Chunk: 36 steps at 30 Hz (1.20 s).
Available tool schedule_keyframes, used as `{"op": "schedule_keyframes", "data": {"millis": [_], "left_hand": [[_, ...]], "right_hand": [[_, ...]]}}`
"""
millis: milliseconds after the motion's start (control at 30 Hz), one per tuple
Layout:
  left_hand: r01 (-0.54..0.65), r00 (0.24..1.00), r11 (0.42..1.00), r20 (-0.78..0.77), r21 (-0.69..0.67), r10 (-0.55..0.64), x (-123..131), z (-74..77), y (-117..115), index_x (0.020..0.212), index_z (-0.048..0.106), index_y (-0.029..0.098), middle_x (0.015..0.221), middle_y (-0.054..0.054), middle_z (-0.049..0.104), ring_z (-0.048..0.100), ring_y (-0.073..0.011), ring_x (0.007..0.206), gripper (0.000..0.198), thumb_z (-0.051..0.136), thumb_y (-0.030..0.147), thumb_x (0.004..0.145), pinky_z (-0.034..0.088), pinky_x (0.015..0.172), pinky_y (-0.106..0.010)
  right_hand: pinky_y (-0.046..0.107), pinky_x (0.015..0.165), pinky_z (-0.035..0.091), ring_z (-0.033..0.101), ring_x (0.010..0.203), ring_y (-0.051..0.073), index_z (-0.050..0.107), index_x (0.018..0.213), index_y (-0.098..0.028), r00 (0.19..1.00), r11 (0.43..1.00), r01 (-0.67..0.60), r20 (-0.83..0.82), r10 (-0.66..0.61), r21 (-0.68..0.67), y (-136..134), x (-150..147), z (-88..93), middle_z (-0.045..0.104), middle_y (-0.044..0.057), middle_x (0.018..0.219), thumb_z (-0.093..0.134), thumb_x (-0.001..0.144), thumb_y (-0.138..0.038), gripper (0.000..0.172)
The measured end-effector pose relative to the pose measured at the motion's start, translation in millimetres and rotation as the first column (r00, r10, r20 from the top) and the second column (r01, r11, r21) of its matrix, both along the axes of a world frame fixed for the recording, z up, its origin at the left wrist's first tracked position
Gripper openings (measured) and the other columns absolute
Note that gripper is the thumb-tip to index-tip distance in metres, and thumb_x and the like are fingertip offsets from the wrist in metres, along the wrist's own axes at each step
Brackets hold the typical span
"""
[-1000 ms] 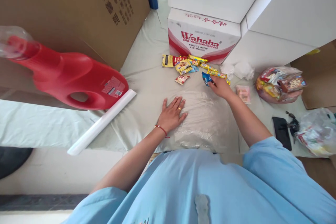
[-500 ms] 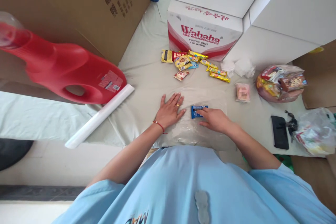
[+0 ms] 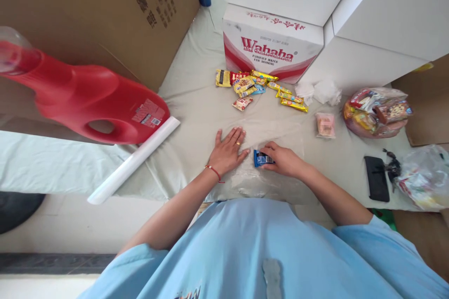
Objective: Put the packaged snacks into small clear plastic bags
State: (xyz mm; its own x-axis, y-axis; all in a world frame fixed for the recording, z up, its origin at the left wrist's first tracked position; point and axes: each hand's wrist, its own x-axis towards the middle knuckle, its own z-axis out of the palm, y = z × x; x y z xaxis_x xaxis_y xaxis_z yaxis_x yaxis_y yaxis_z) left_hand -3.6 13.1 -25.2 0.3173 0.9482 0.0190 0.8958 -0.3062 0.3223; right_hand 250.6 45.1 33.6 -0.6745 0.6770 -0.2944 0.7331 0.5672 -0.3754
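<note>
My left hand [image 3: 228, 152] lies flat with its fingers stretched out, pressing on the left part of a clear plastic sheet or bag [image 3: 252, 181] spread on the cloth. My right hand [image 3: 284, 159] has its fingers and thumb closed around the right end of a small blue snack packet [image 3: 260, 159]. The packet rests on the clear plastic, a little right of my left thumb. Part of it is hidden under my right fingers.
Several small snack packets [image 3: 244, 85] lie before a Wahaha carton [image 3: 270, 46]. To the right are a pink packet [image 3: 325, 125], a snack bag [image 3: 377, 112], a black phone [image 3: 376, 178] and a plastic bag [image 3: 424, 175]. A red jug [image 3: 101, 98] and white roll [image 3: 135, 161] lie left.
My right hand has gone from fingertips resting on the blue packet to gripping it between fingers and thumb. The packet has shifted slightly toward me. My left hand stays in place.
</note>
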Motion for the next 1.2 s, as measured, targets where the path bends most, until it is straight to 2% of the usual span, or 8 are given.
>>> {"op": "schedule_keyframes", "data": {"millis": [167,433,600,700,833,933,1067,1200], "left_hand": [[-0.001,1.0,1.0,-0.003,-0.009,0.001,-0.9,-0.2,0.7,0.169,0.032,0.024,0.175,-0.013,0.034,0.032,-0.0305,0.163,0.07,0.037,0.056,0.107,0.0,0.134,-0.062],[-0.006,0.998,1.0,-0.066,-0.025,0.004,-1.4,1.2,1.1,0.169,0.033,0.023,0.176,-0.01,0.033,0.032,-0.0295,0.163,0.07,0.033,0.057,0.108,0.006,0.134,-0.063],[-0.006,1.0,1.0,-0.031,-0.017,0.005,-1.1,1.7,0.6,0.168,0.035,0.023,0.176,-0.01,0.032,0.031,-0.0293,0.163,0.068,0.032,0.056,0.108,0.004,0.135,-0.062],[-0.001,1.0,1.0,0.004,-0.014,0.001,-1.5,0.9,1.0,0.167,0.037,0.022,0.175,-0.011,0.034,0.031,-0.0297,0.163,0.067,0.033,0.055,0.108,0.002,0.134,-0.063],[-0.005,1.0,1.0,0.021,-0.002,0.005,-1.2,0.0,1.1,0.166,0.038,0.023,0.175,-0.011,0.035,0.031,-0.0301,0.163,0.066,0.035,0.054,0.108,0.002,0.134,-0.062],[-0.005,1.0,1.0,0.02,0.003,0.005,-0.5,-0.3,0.6,0.166,0.039,0.023,0.175,-0.012,0.035,0.031,-0.0295,0.163,0.066,0.036,0.054,0.108,0.001,0.134,-0.062],[-0.01,1.0,1.0,0.012,0.01,0.01,-0.1,-0.9,0.1,0.165,0.04,0.019,0.174,-0.013,0.035,0.032,-0.0285,0.162,0.066,0.036,0.053,0.108,0.002,0.134,-0.063],[-0.01,1.0,1.0,0.006,0.012,0.01,-0.5,-1.2,-0.2,0.165,0.04,0.021,0.175,-0.013,0.035,0.032,-0.0292,0.162,0.066,0.037,0.053,0.108,0.004,0.134,-0.062]], "right_hand": [[0.038,0.093,0.057,0.068,0.122,0.029,0.068,0.139,-0.024,0.995,0.975,0.093,0.006,-0.096,0.201,71.4,-43.8,13.2,0.064,0.012,0.146,0.051,0.104,-0.02,0.04],[0.044,0.1,0.055,0.064,0.131,0.033,0.061,0.147,-0.024,0.989,0.96,0.138,-0.093,-0.118,0.244,154.9,-112.2,-25.6,0.057,0.008,0.16,0.039,0.107,-0.021,0.047],[0.044,0.103,0.053,0.069,0.118,0.029,0.061,0.145,-0.017,0.868,0.943,0.321,-0.424,-0.258,0.083,132.0,-61.6,-16.6,0.073,0.012,0.135,0.052,0.101,-0.029,0.046],[0.038,0.09,0.057,0.072,0.099,0.025,0.07,0.128,-0.017,0.845,0.936,0.183,-0.44,-0.306,-0.3,107.3,-10.9,6.6,0.079,0.008,0.113,0.06,0.098,-0.041,0.04],[0.032,0.083,0.056,0.072,0.093,0.022,0.075,0.124,-0.018,0.936,0.794,-0.027,-0.293,-0.193,-0.607,71.6,29.4,28.1,0.08,0.004,0.109,0.063,0.097,-0.05,0.044],[0.032,0.085,0.054,0.071,0.093,0.021,0.074,0.13,-0.02,0.968,0.836,-0.115,-0.249,-0.026,-0.536,52.5,27.6,22.7,0.079,0.004,0.11,0.059,0.101,-0.045,0.041],[0.038,0.095,0.049,0.068,0.105,0.027,0.076,0.128,-0.018,0.987,0.986,-0.068,-0.152,0.045,-0.151,38.7,9.9,3.4,0.076,0.013,0.115,0.059,0.102,-0.036,0.036],[0.041,0.102,0.045,0.065,0.109,0.029,0.07,0.137,-0.016,0.99,0.997,-0.072,-0.12,0.072,0.006,21.7,1.2,-0.7,0.074,0.016,0.121,0.06,0.104,-0.048,0.047]]}}
